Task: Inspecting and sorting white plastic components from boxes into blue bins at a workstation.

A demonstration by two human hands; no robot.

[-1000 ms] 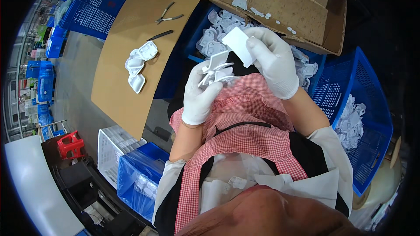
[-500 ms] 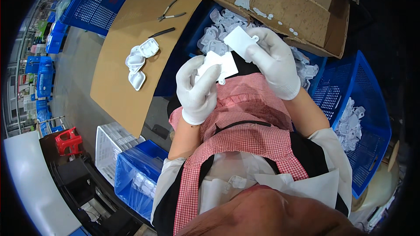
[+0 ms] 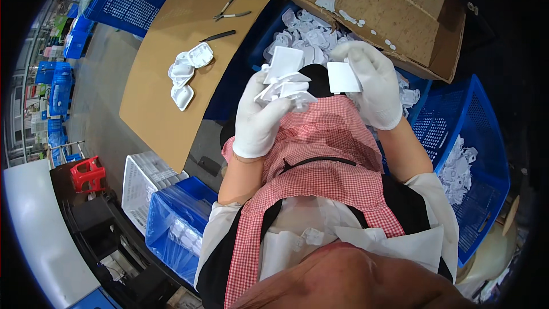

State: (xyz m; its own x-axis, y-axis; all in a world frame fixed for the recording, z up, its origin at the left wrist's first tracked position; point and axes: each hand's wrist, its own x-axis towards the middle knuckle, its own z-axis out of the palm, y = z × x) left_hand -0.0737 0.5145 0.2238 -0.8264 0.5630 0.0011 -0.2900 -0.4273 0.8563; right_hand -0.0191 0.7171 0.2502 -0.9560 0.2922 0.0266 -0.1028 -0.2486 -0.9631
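Observation:
My left hand, in a white glove, is closed round a stack of several white plastic parts that fan out over the thumb. In my right hand, gloved too, a single flat white plastic piece is pinched between thumb and fingers. Both hands are raised above the red checked apron, a short gap apart. Behind them a blue crate is heaped with loose white plastic parts. Some of my right fingers are hidden behind the piece and the hand.
On the brown tabletop at left lie several white lids, nippers and a dark slim tool. A cardboard box stands at the back. Blue crates are at right; a bag-lined bin is lower left.
The left hand has turned, so its stack now stands up and fans out. My right hand has tilted its piece downward, with its face turned another way. The view has shifted slightly.

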